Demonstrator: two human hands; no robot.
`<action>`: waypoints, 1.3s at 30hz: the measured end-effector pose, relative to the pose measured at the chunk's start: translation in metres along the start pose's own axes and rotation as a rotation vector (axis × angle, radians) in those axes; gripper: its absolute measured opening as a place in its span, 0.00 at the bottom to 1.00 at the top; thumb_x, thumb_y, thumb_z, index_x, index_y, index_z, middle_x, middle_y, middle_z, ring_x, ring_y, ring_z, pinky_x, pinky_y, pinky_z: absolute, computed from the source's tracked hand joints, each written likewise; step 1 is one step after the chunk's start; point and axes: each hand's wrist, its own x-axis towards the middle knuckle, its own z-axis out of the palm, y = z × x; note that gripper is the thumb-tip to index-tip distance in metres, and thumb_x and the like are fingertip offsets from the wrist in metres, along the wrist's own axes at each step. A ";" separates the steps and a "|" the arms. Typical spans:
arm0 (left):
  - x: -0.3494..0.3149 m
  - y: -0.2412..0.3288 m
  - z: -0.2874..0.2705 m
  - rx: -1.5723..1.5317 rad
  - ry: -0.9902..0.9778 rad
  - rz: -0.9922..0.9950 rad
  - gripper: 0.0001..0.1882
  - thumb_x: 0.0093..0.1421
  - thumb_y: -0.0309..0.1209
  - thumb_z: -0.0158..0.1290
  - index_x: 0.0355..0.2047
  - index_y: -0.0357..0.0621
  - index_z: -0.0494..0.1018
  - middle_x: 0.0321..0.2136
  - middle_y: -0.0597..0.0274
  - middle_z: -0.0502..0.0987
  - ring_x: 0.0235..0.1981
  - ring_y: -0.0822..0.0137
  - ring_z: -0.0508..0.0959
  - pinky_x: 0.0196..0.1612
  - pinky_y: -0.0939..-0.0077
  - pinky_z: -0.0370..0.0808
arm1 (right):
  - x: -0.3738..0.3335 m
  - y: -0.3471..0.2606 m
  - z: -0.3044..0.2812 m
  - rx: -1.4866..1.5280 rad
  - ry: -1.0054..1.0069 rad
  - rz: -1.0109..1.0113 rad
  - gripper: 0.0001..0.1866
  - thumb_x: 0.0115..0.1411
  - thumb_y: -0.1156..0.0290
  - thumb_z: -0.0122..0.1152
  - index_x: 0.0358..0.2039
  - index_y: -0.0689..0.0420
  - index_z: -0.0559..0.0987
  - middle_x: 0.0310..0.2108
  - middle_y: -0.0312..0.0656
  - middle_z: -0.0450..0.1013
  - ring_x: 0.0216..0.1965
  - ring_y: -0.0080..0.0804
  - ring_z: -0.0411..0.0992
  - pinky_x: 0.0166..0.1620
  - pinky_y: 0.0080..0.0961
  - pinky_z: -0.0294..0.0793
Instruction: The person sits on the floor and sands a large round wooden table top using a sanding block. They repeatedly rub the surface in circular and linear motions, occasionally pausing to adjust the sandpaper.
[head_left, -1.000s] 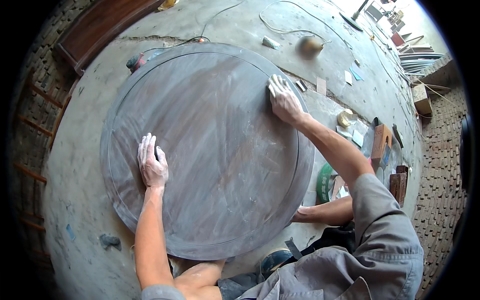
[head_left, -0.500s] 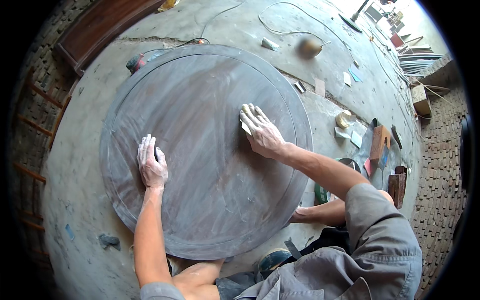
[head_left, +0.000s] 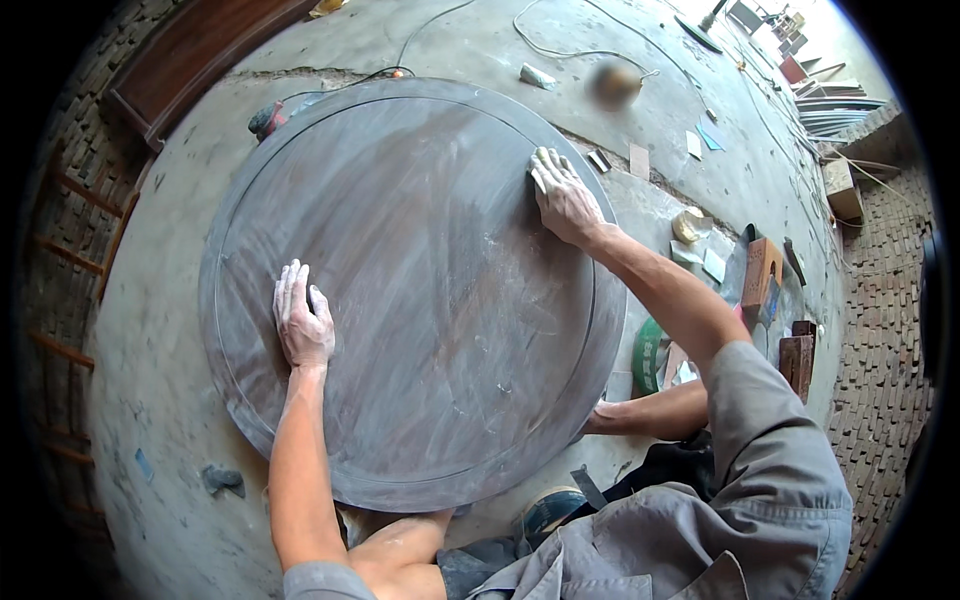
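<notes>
A large round dark wooden tabletop (head_left: 420, 300), streaked with pale dust and grooved near its rim, lies in front of me. My left hand (head_left: 303, 322) rests flat on its left part, fingers stretched out, holding nothing. Near the far right rim, my right hand (head_left: 568, 200) presses down with its fingers together. The piece of sandpaper it holds is hidden beneath the palm now; a pale edge of it showed in the earlier frame. Whitish dust coats both hands.
A red-and-dark power tool (head_left: 266, 121) lies by the far left rim. To the right are a green tub (head_left: 648, 358), a brown block (head_left: 762, 275) and loose paper sheets (head_left: 694, 144). Cables (head_left: 570, 58) cross the far floor. A dark wooden panel (head_left: 200, 70) stands far left.
My right hand has slid away from me and to the right, from the tabletop's inner area to near its groove. My left hand stays nearly in place.
</notes>
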 end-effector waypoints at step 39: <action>-0.001 -0.003 -0.006 0.009 0.028 0.017 0.20 0.65 0.26 0.48 0.57 0.36 0.73 0.61 0.48 0.73 0.65 0.49 0.69 0.69 0.55 0.63 | 0.008 -0.018 -0.025 0.190 0.093 0.045 0.29 0.57 0.73 0.51 0.59 0.71 0.70 0.64 0.66 0.64 0.68 0.62 0.60 0.74 0.50 0.49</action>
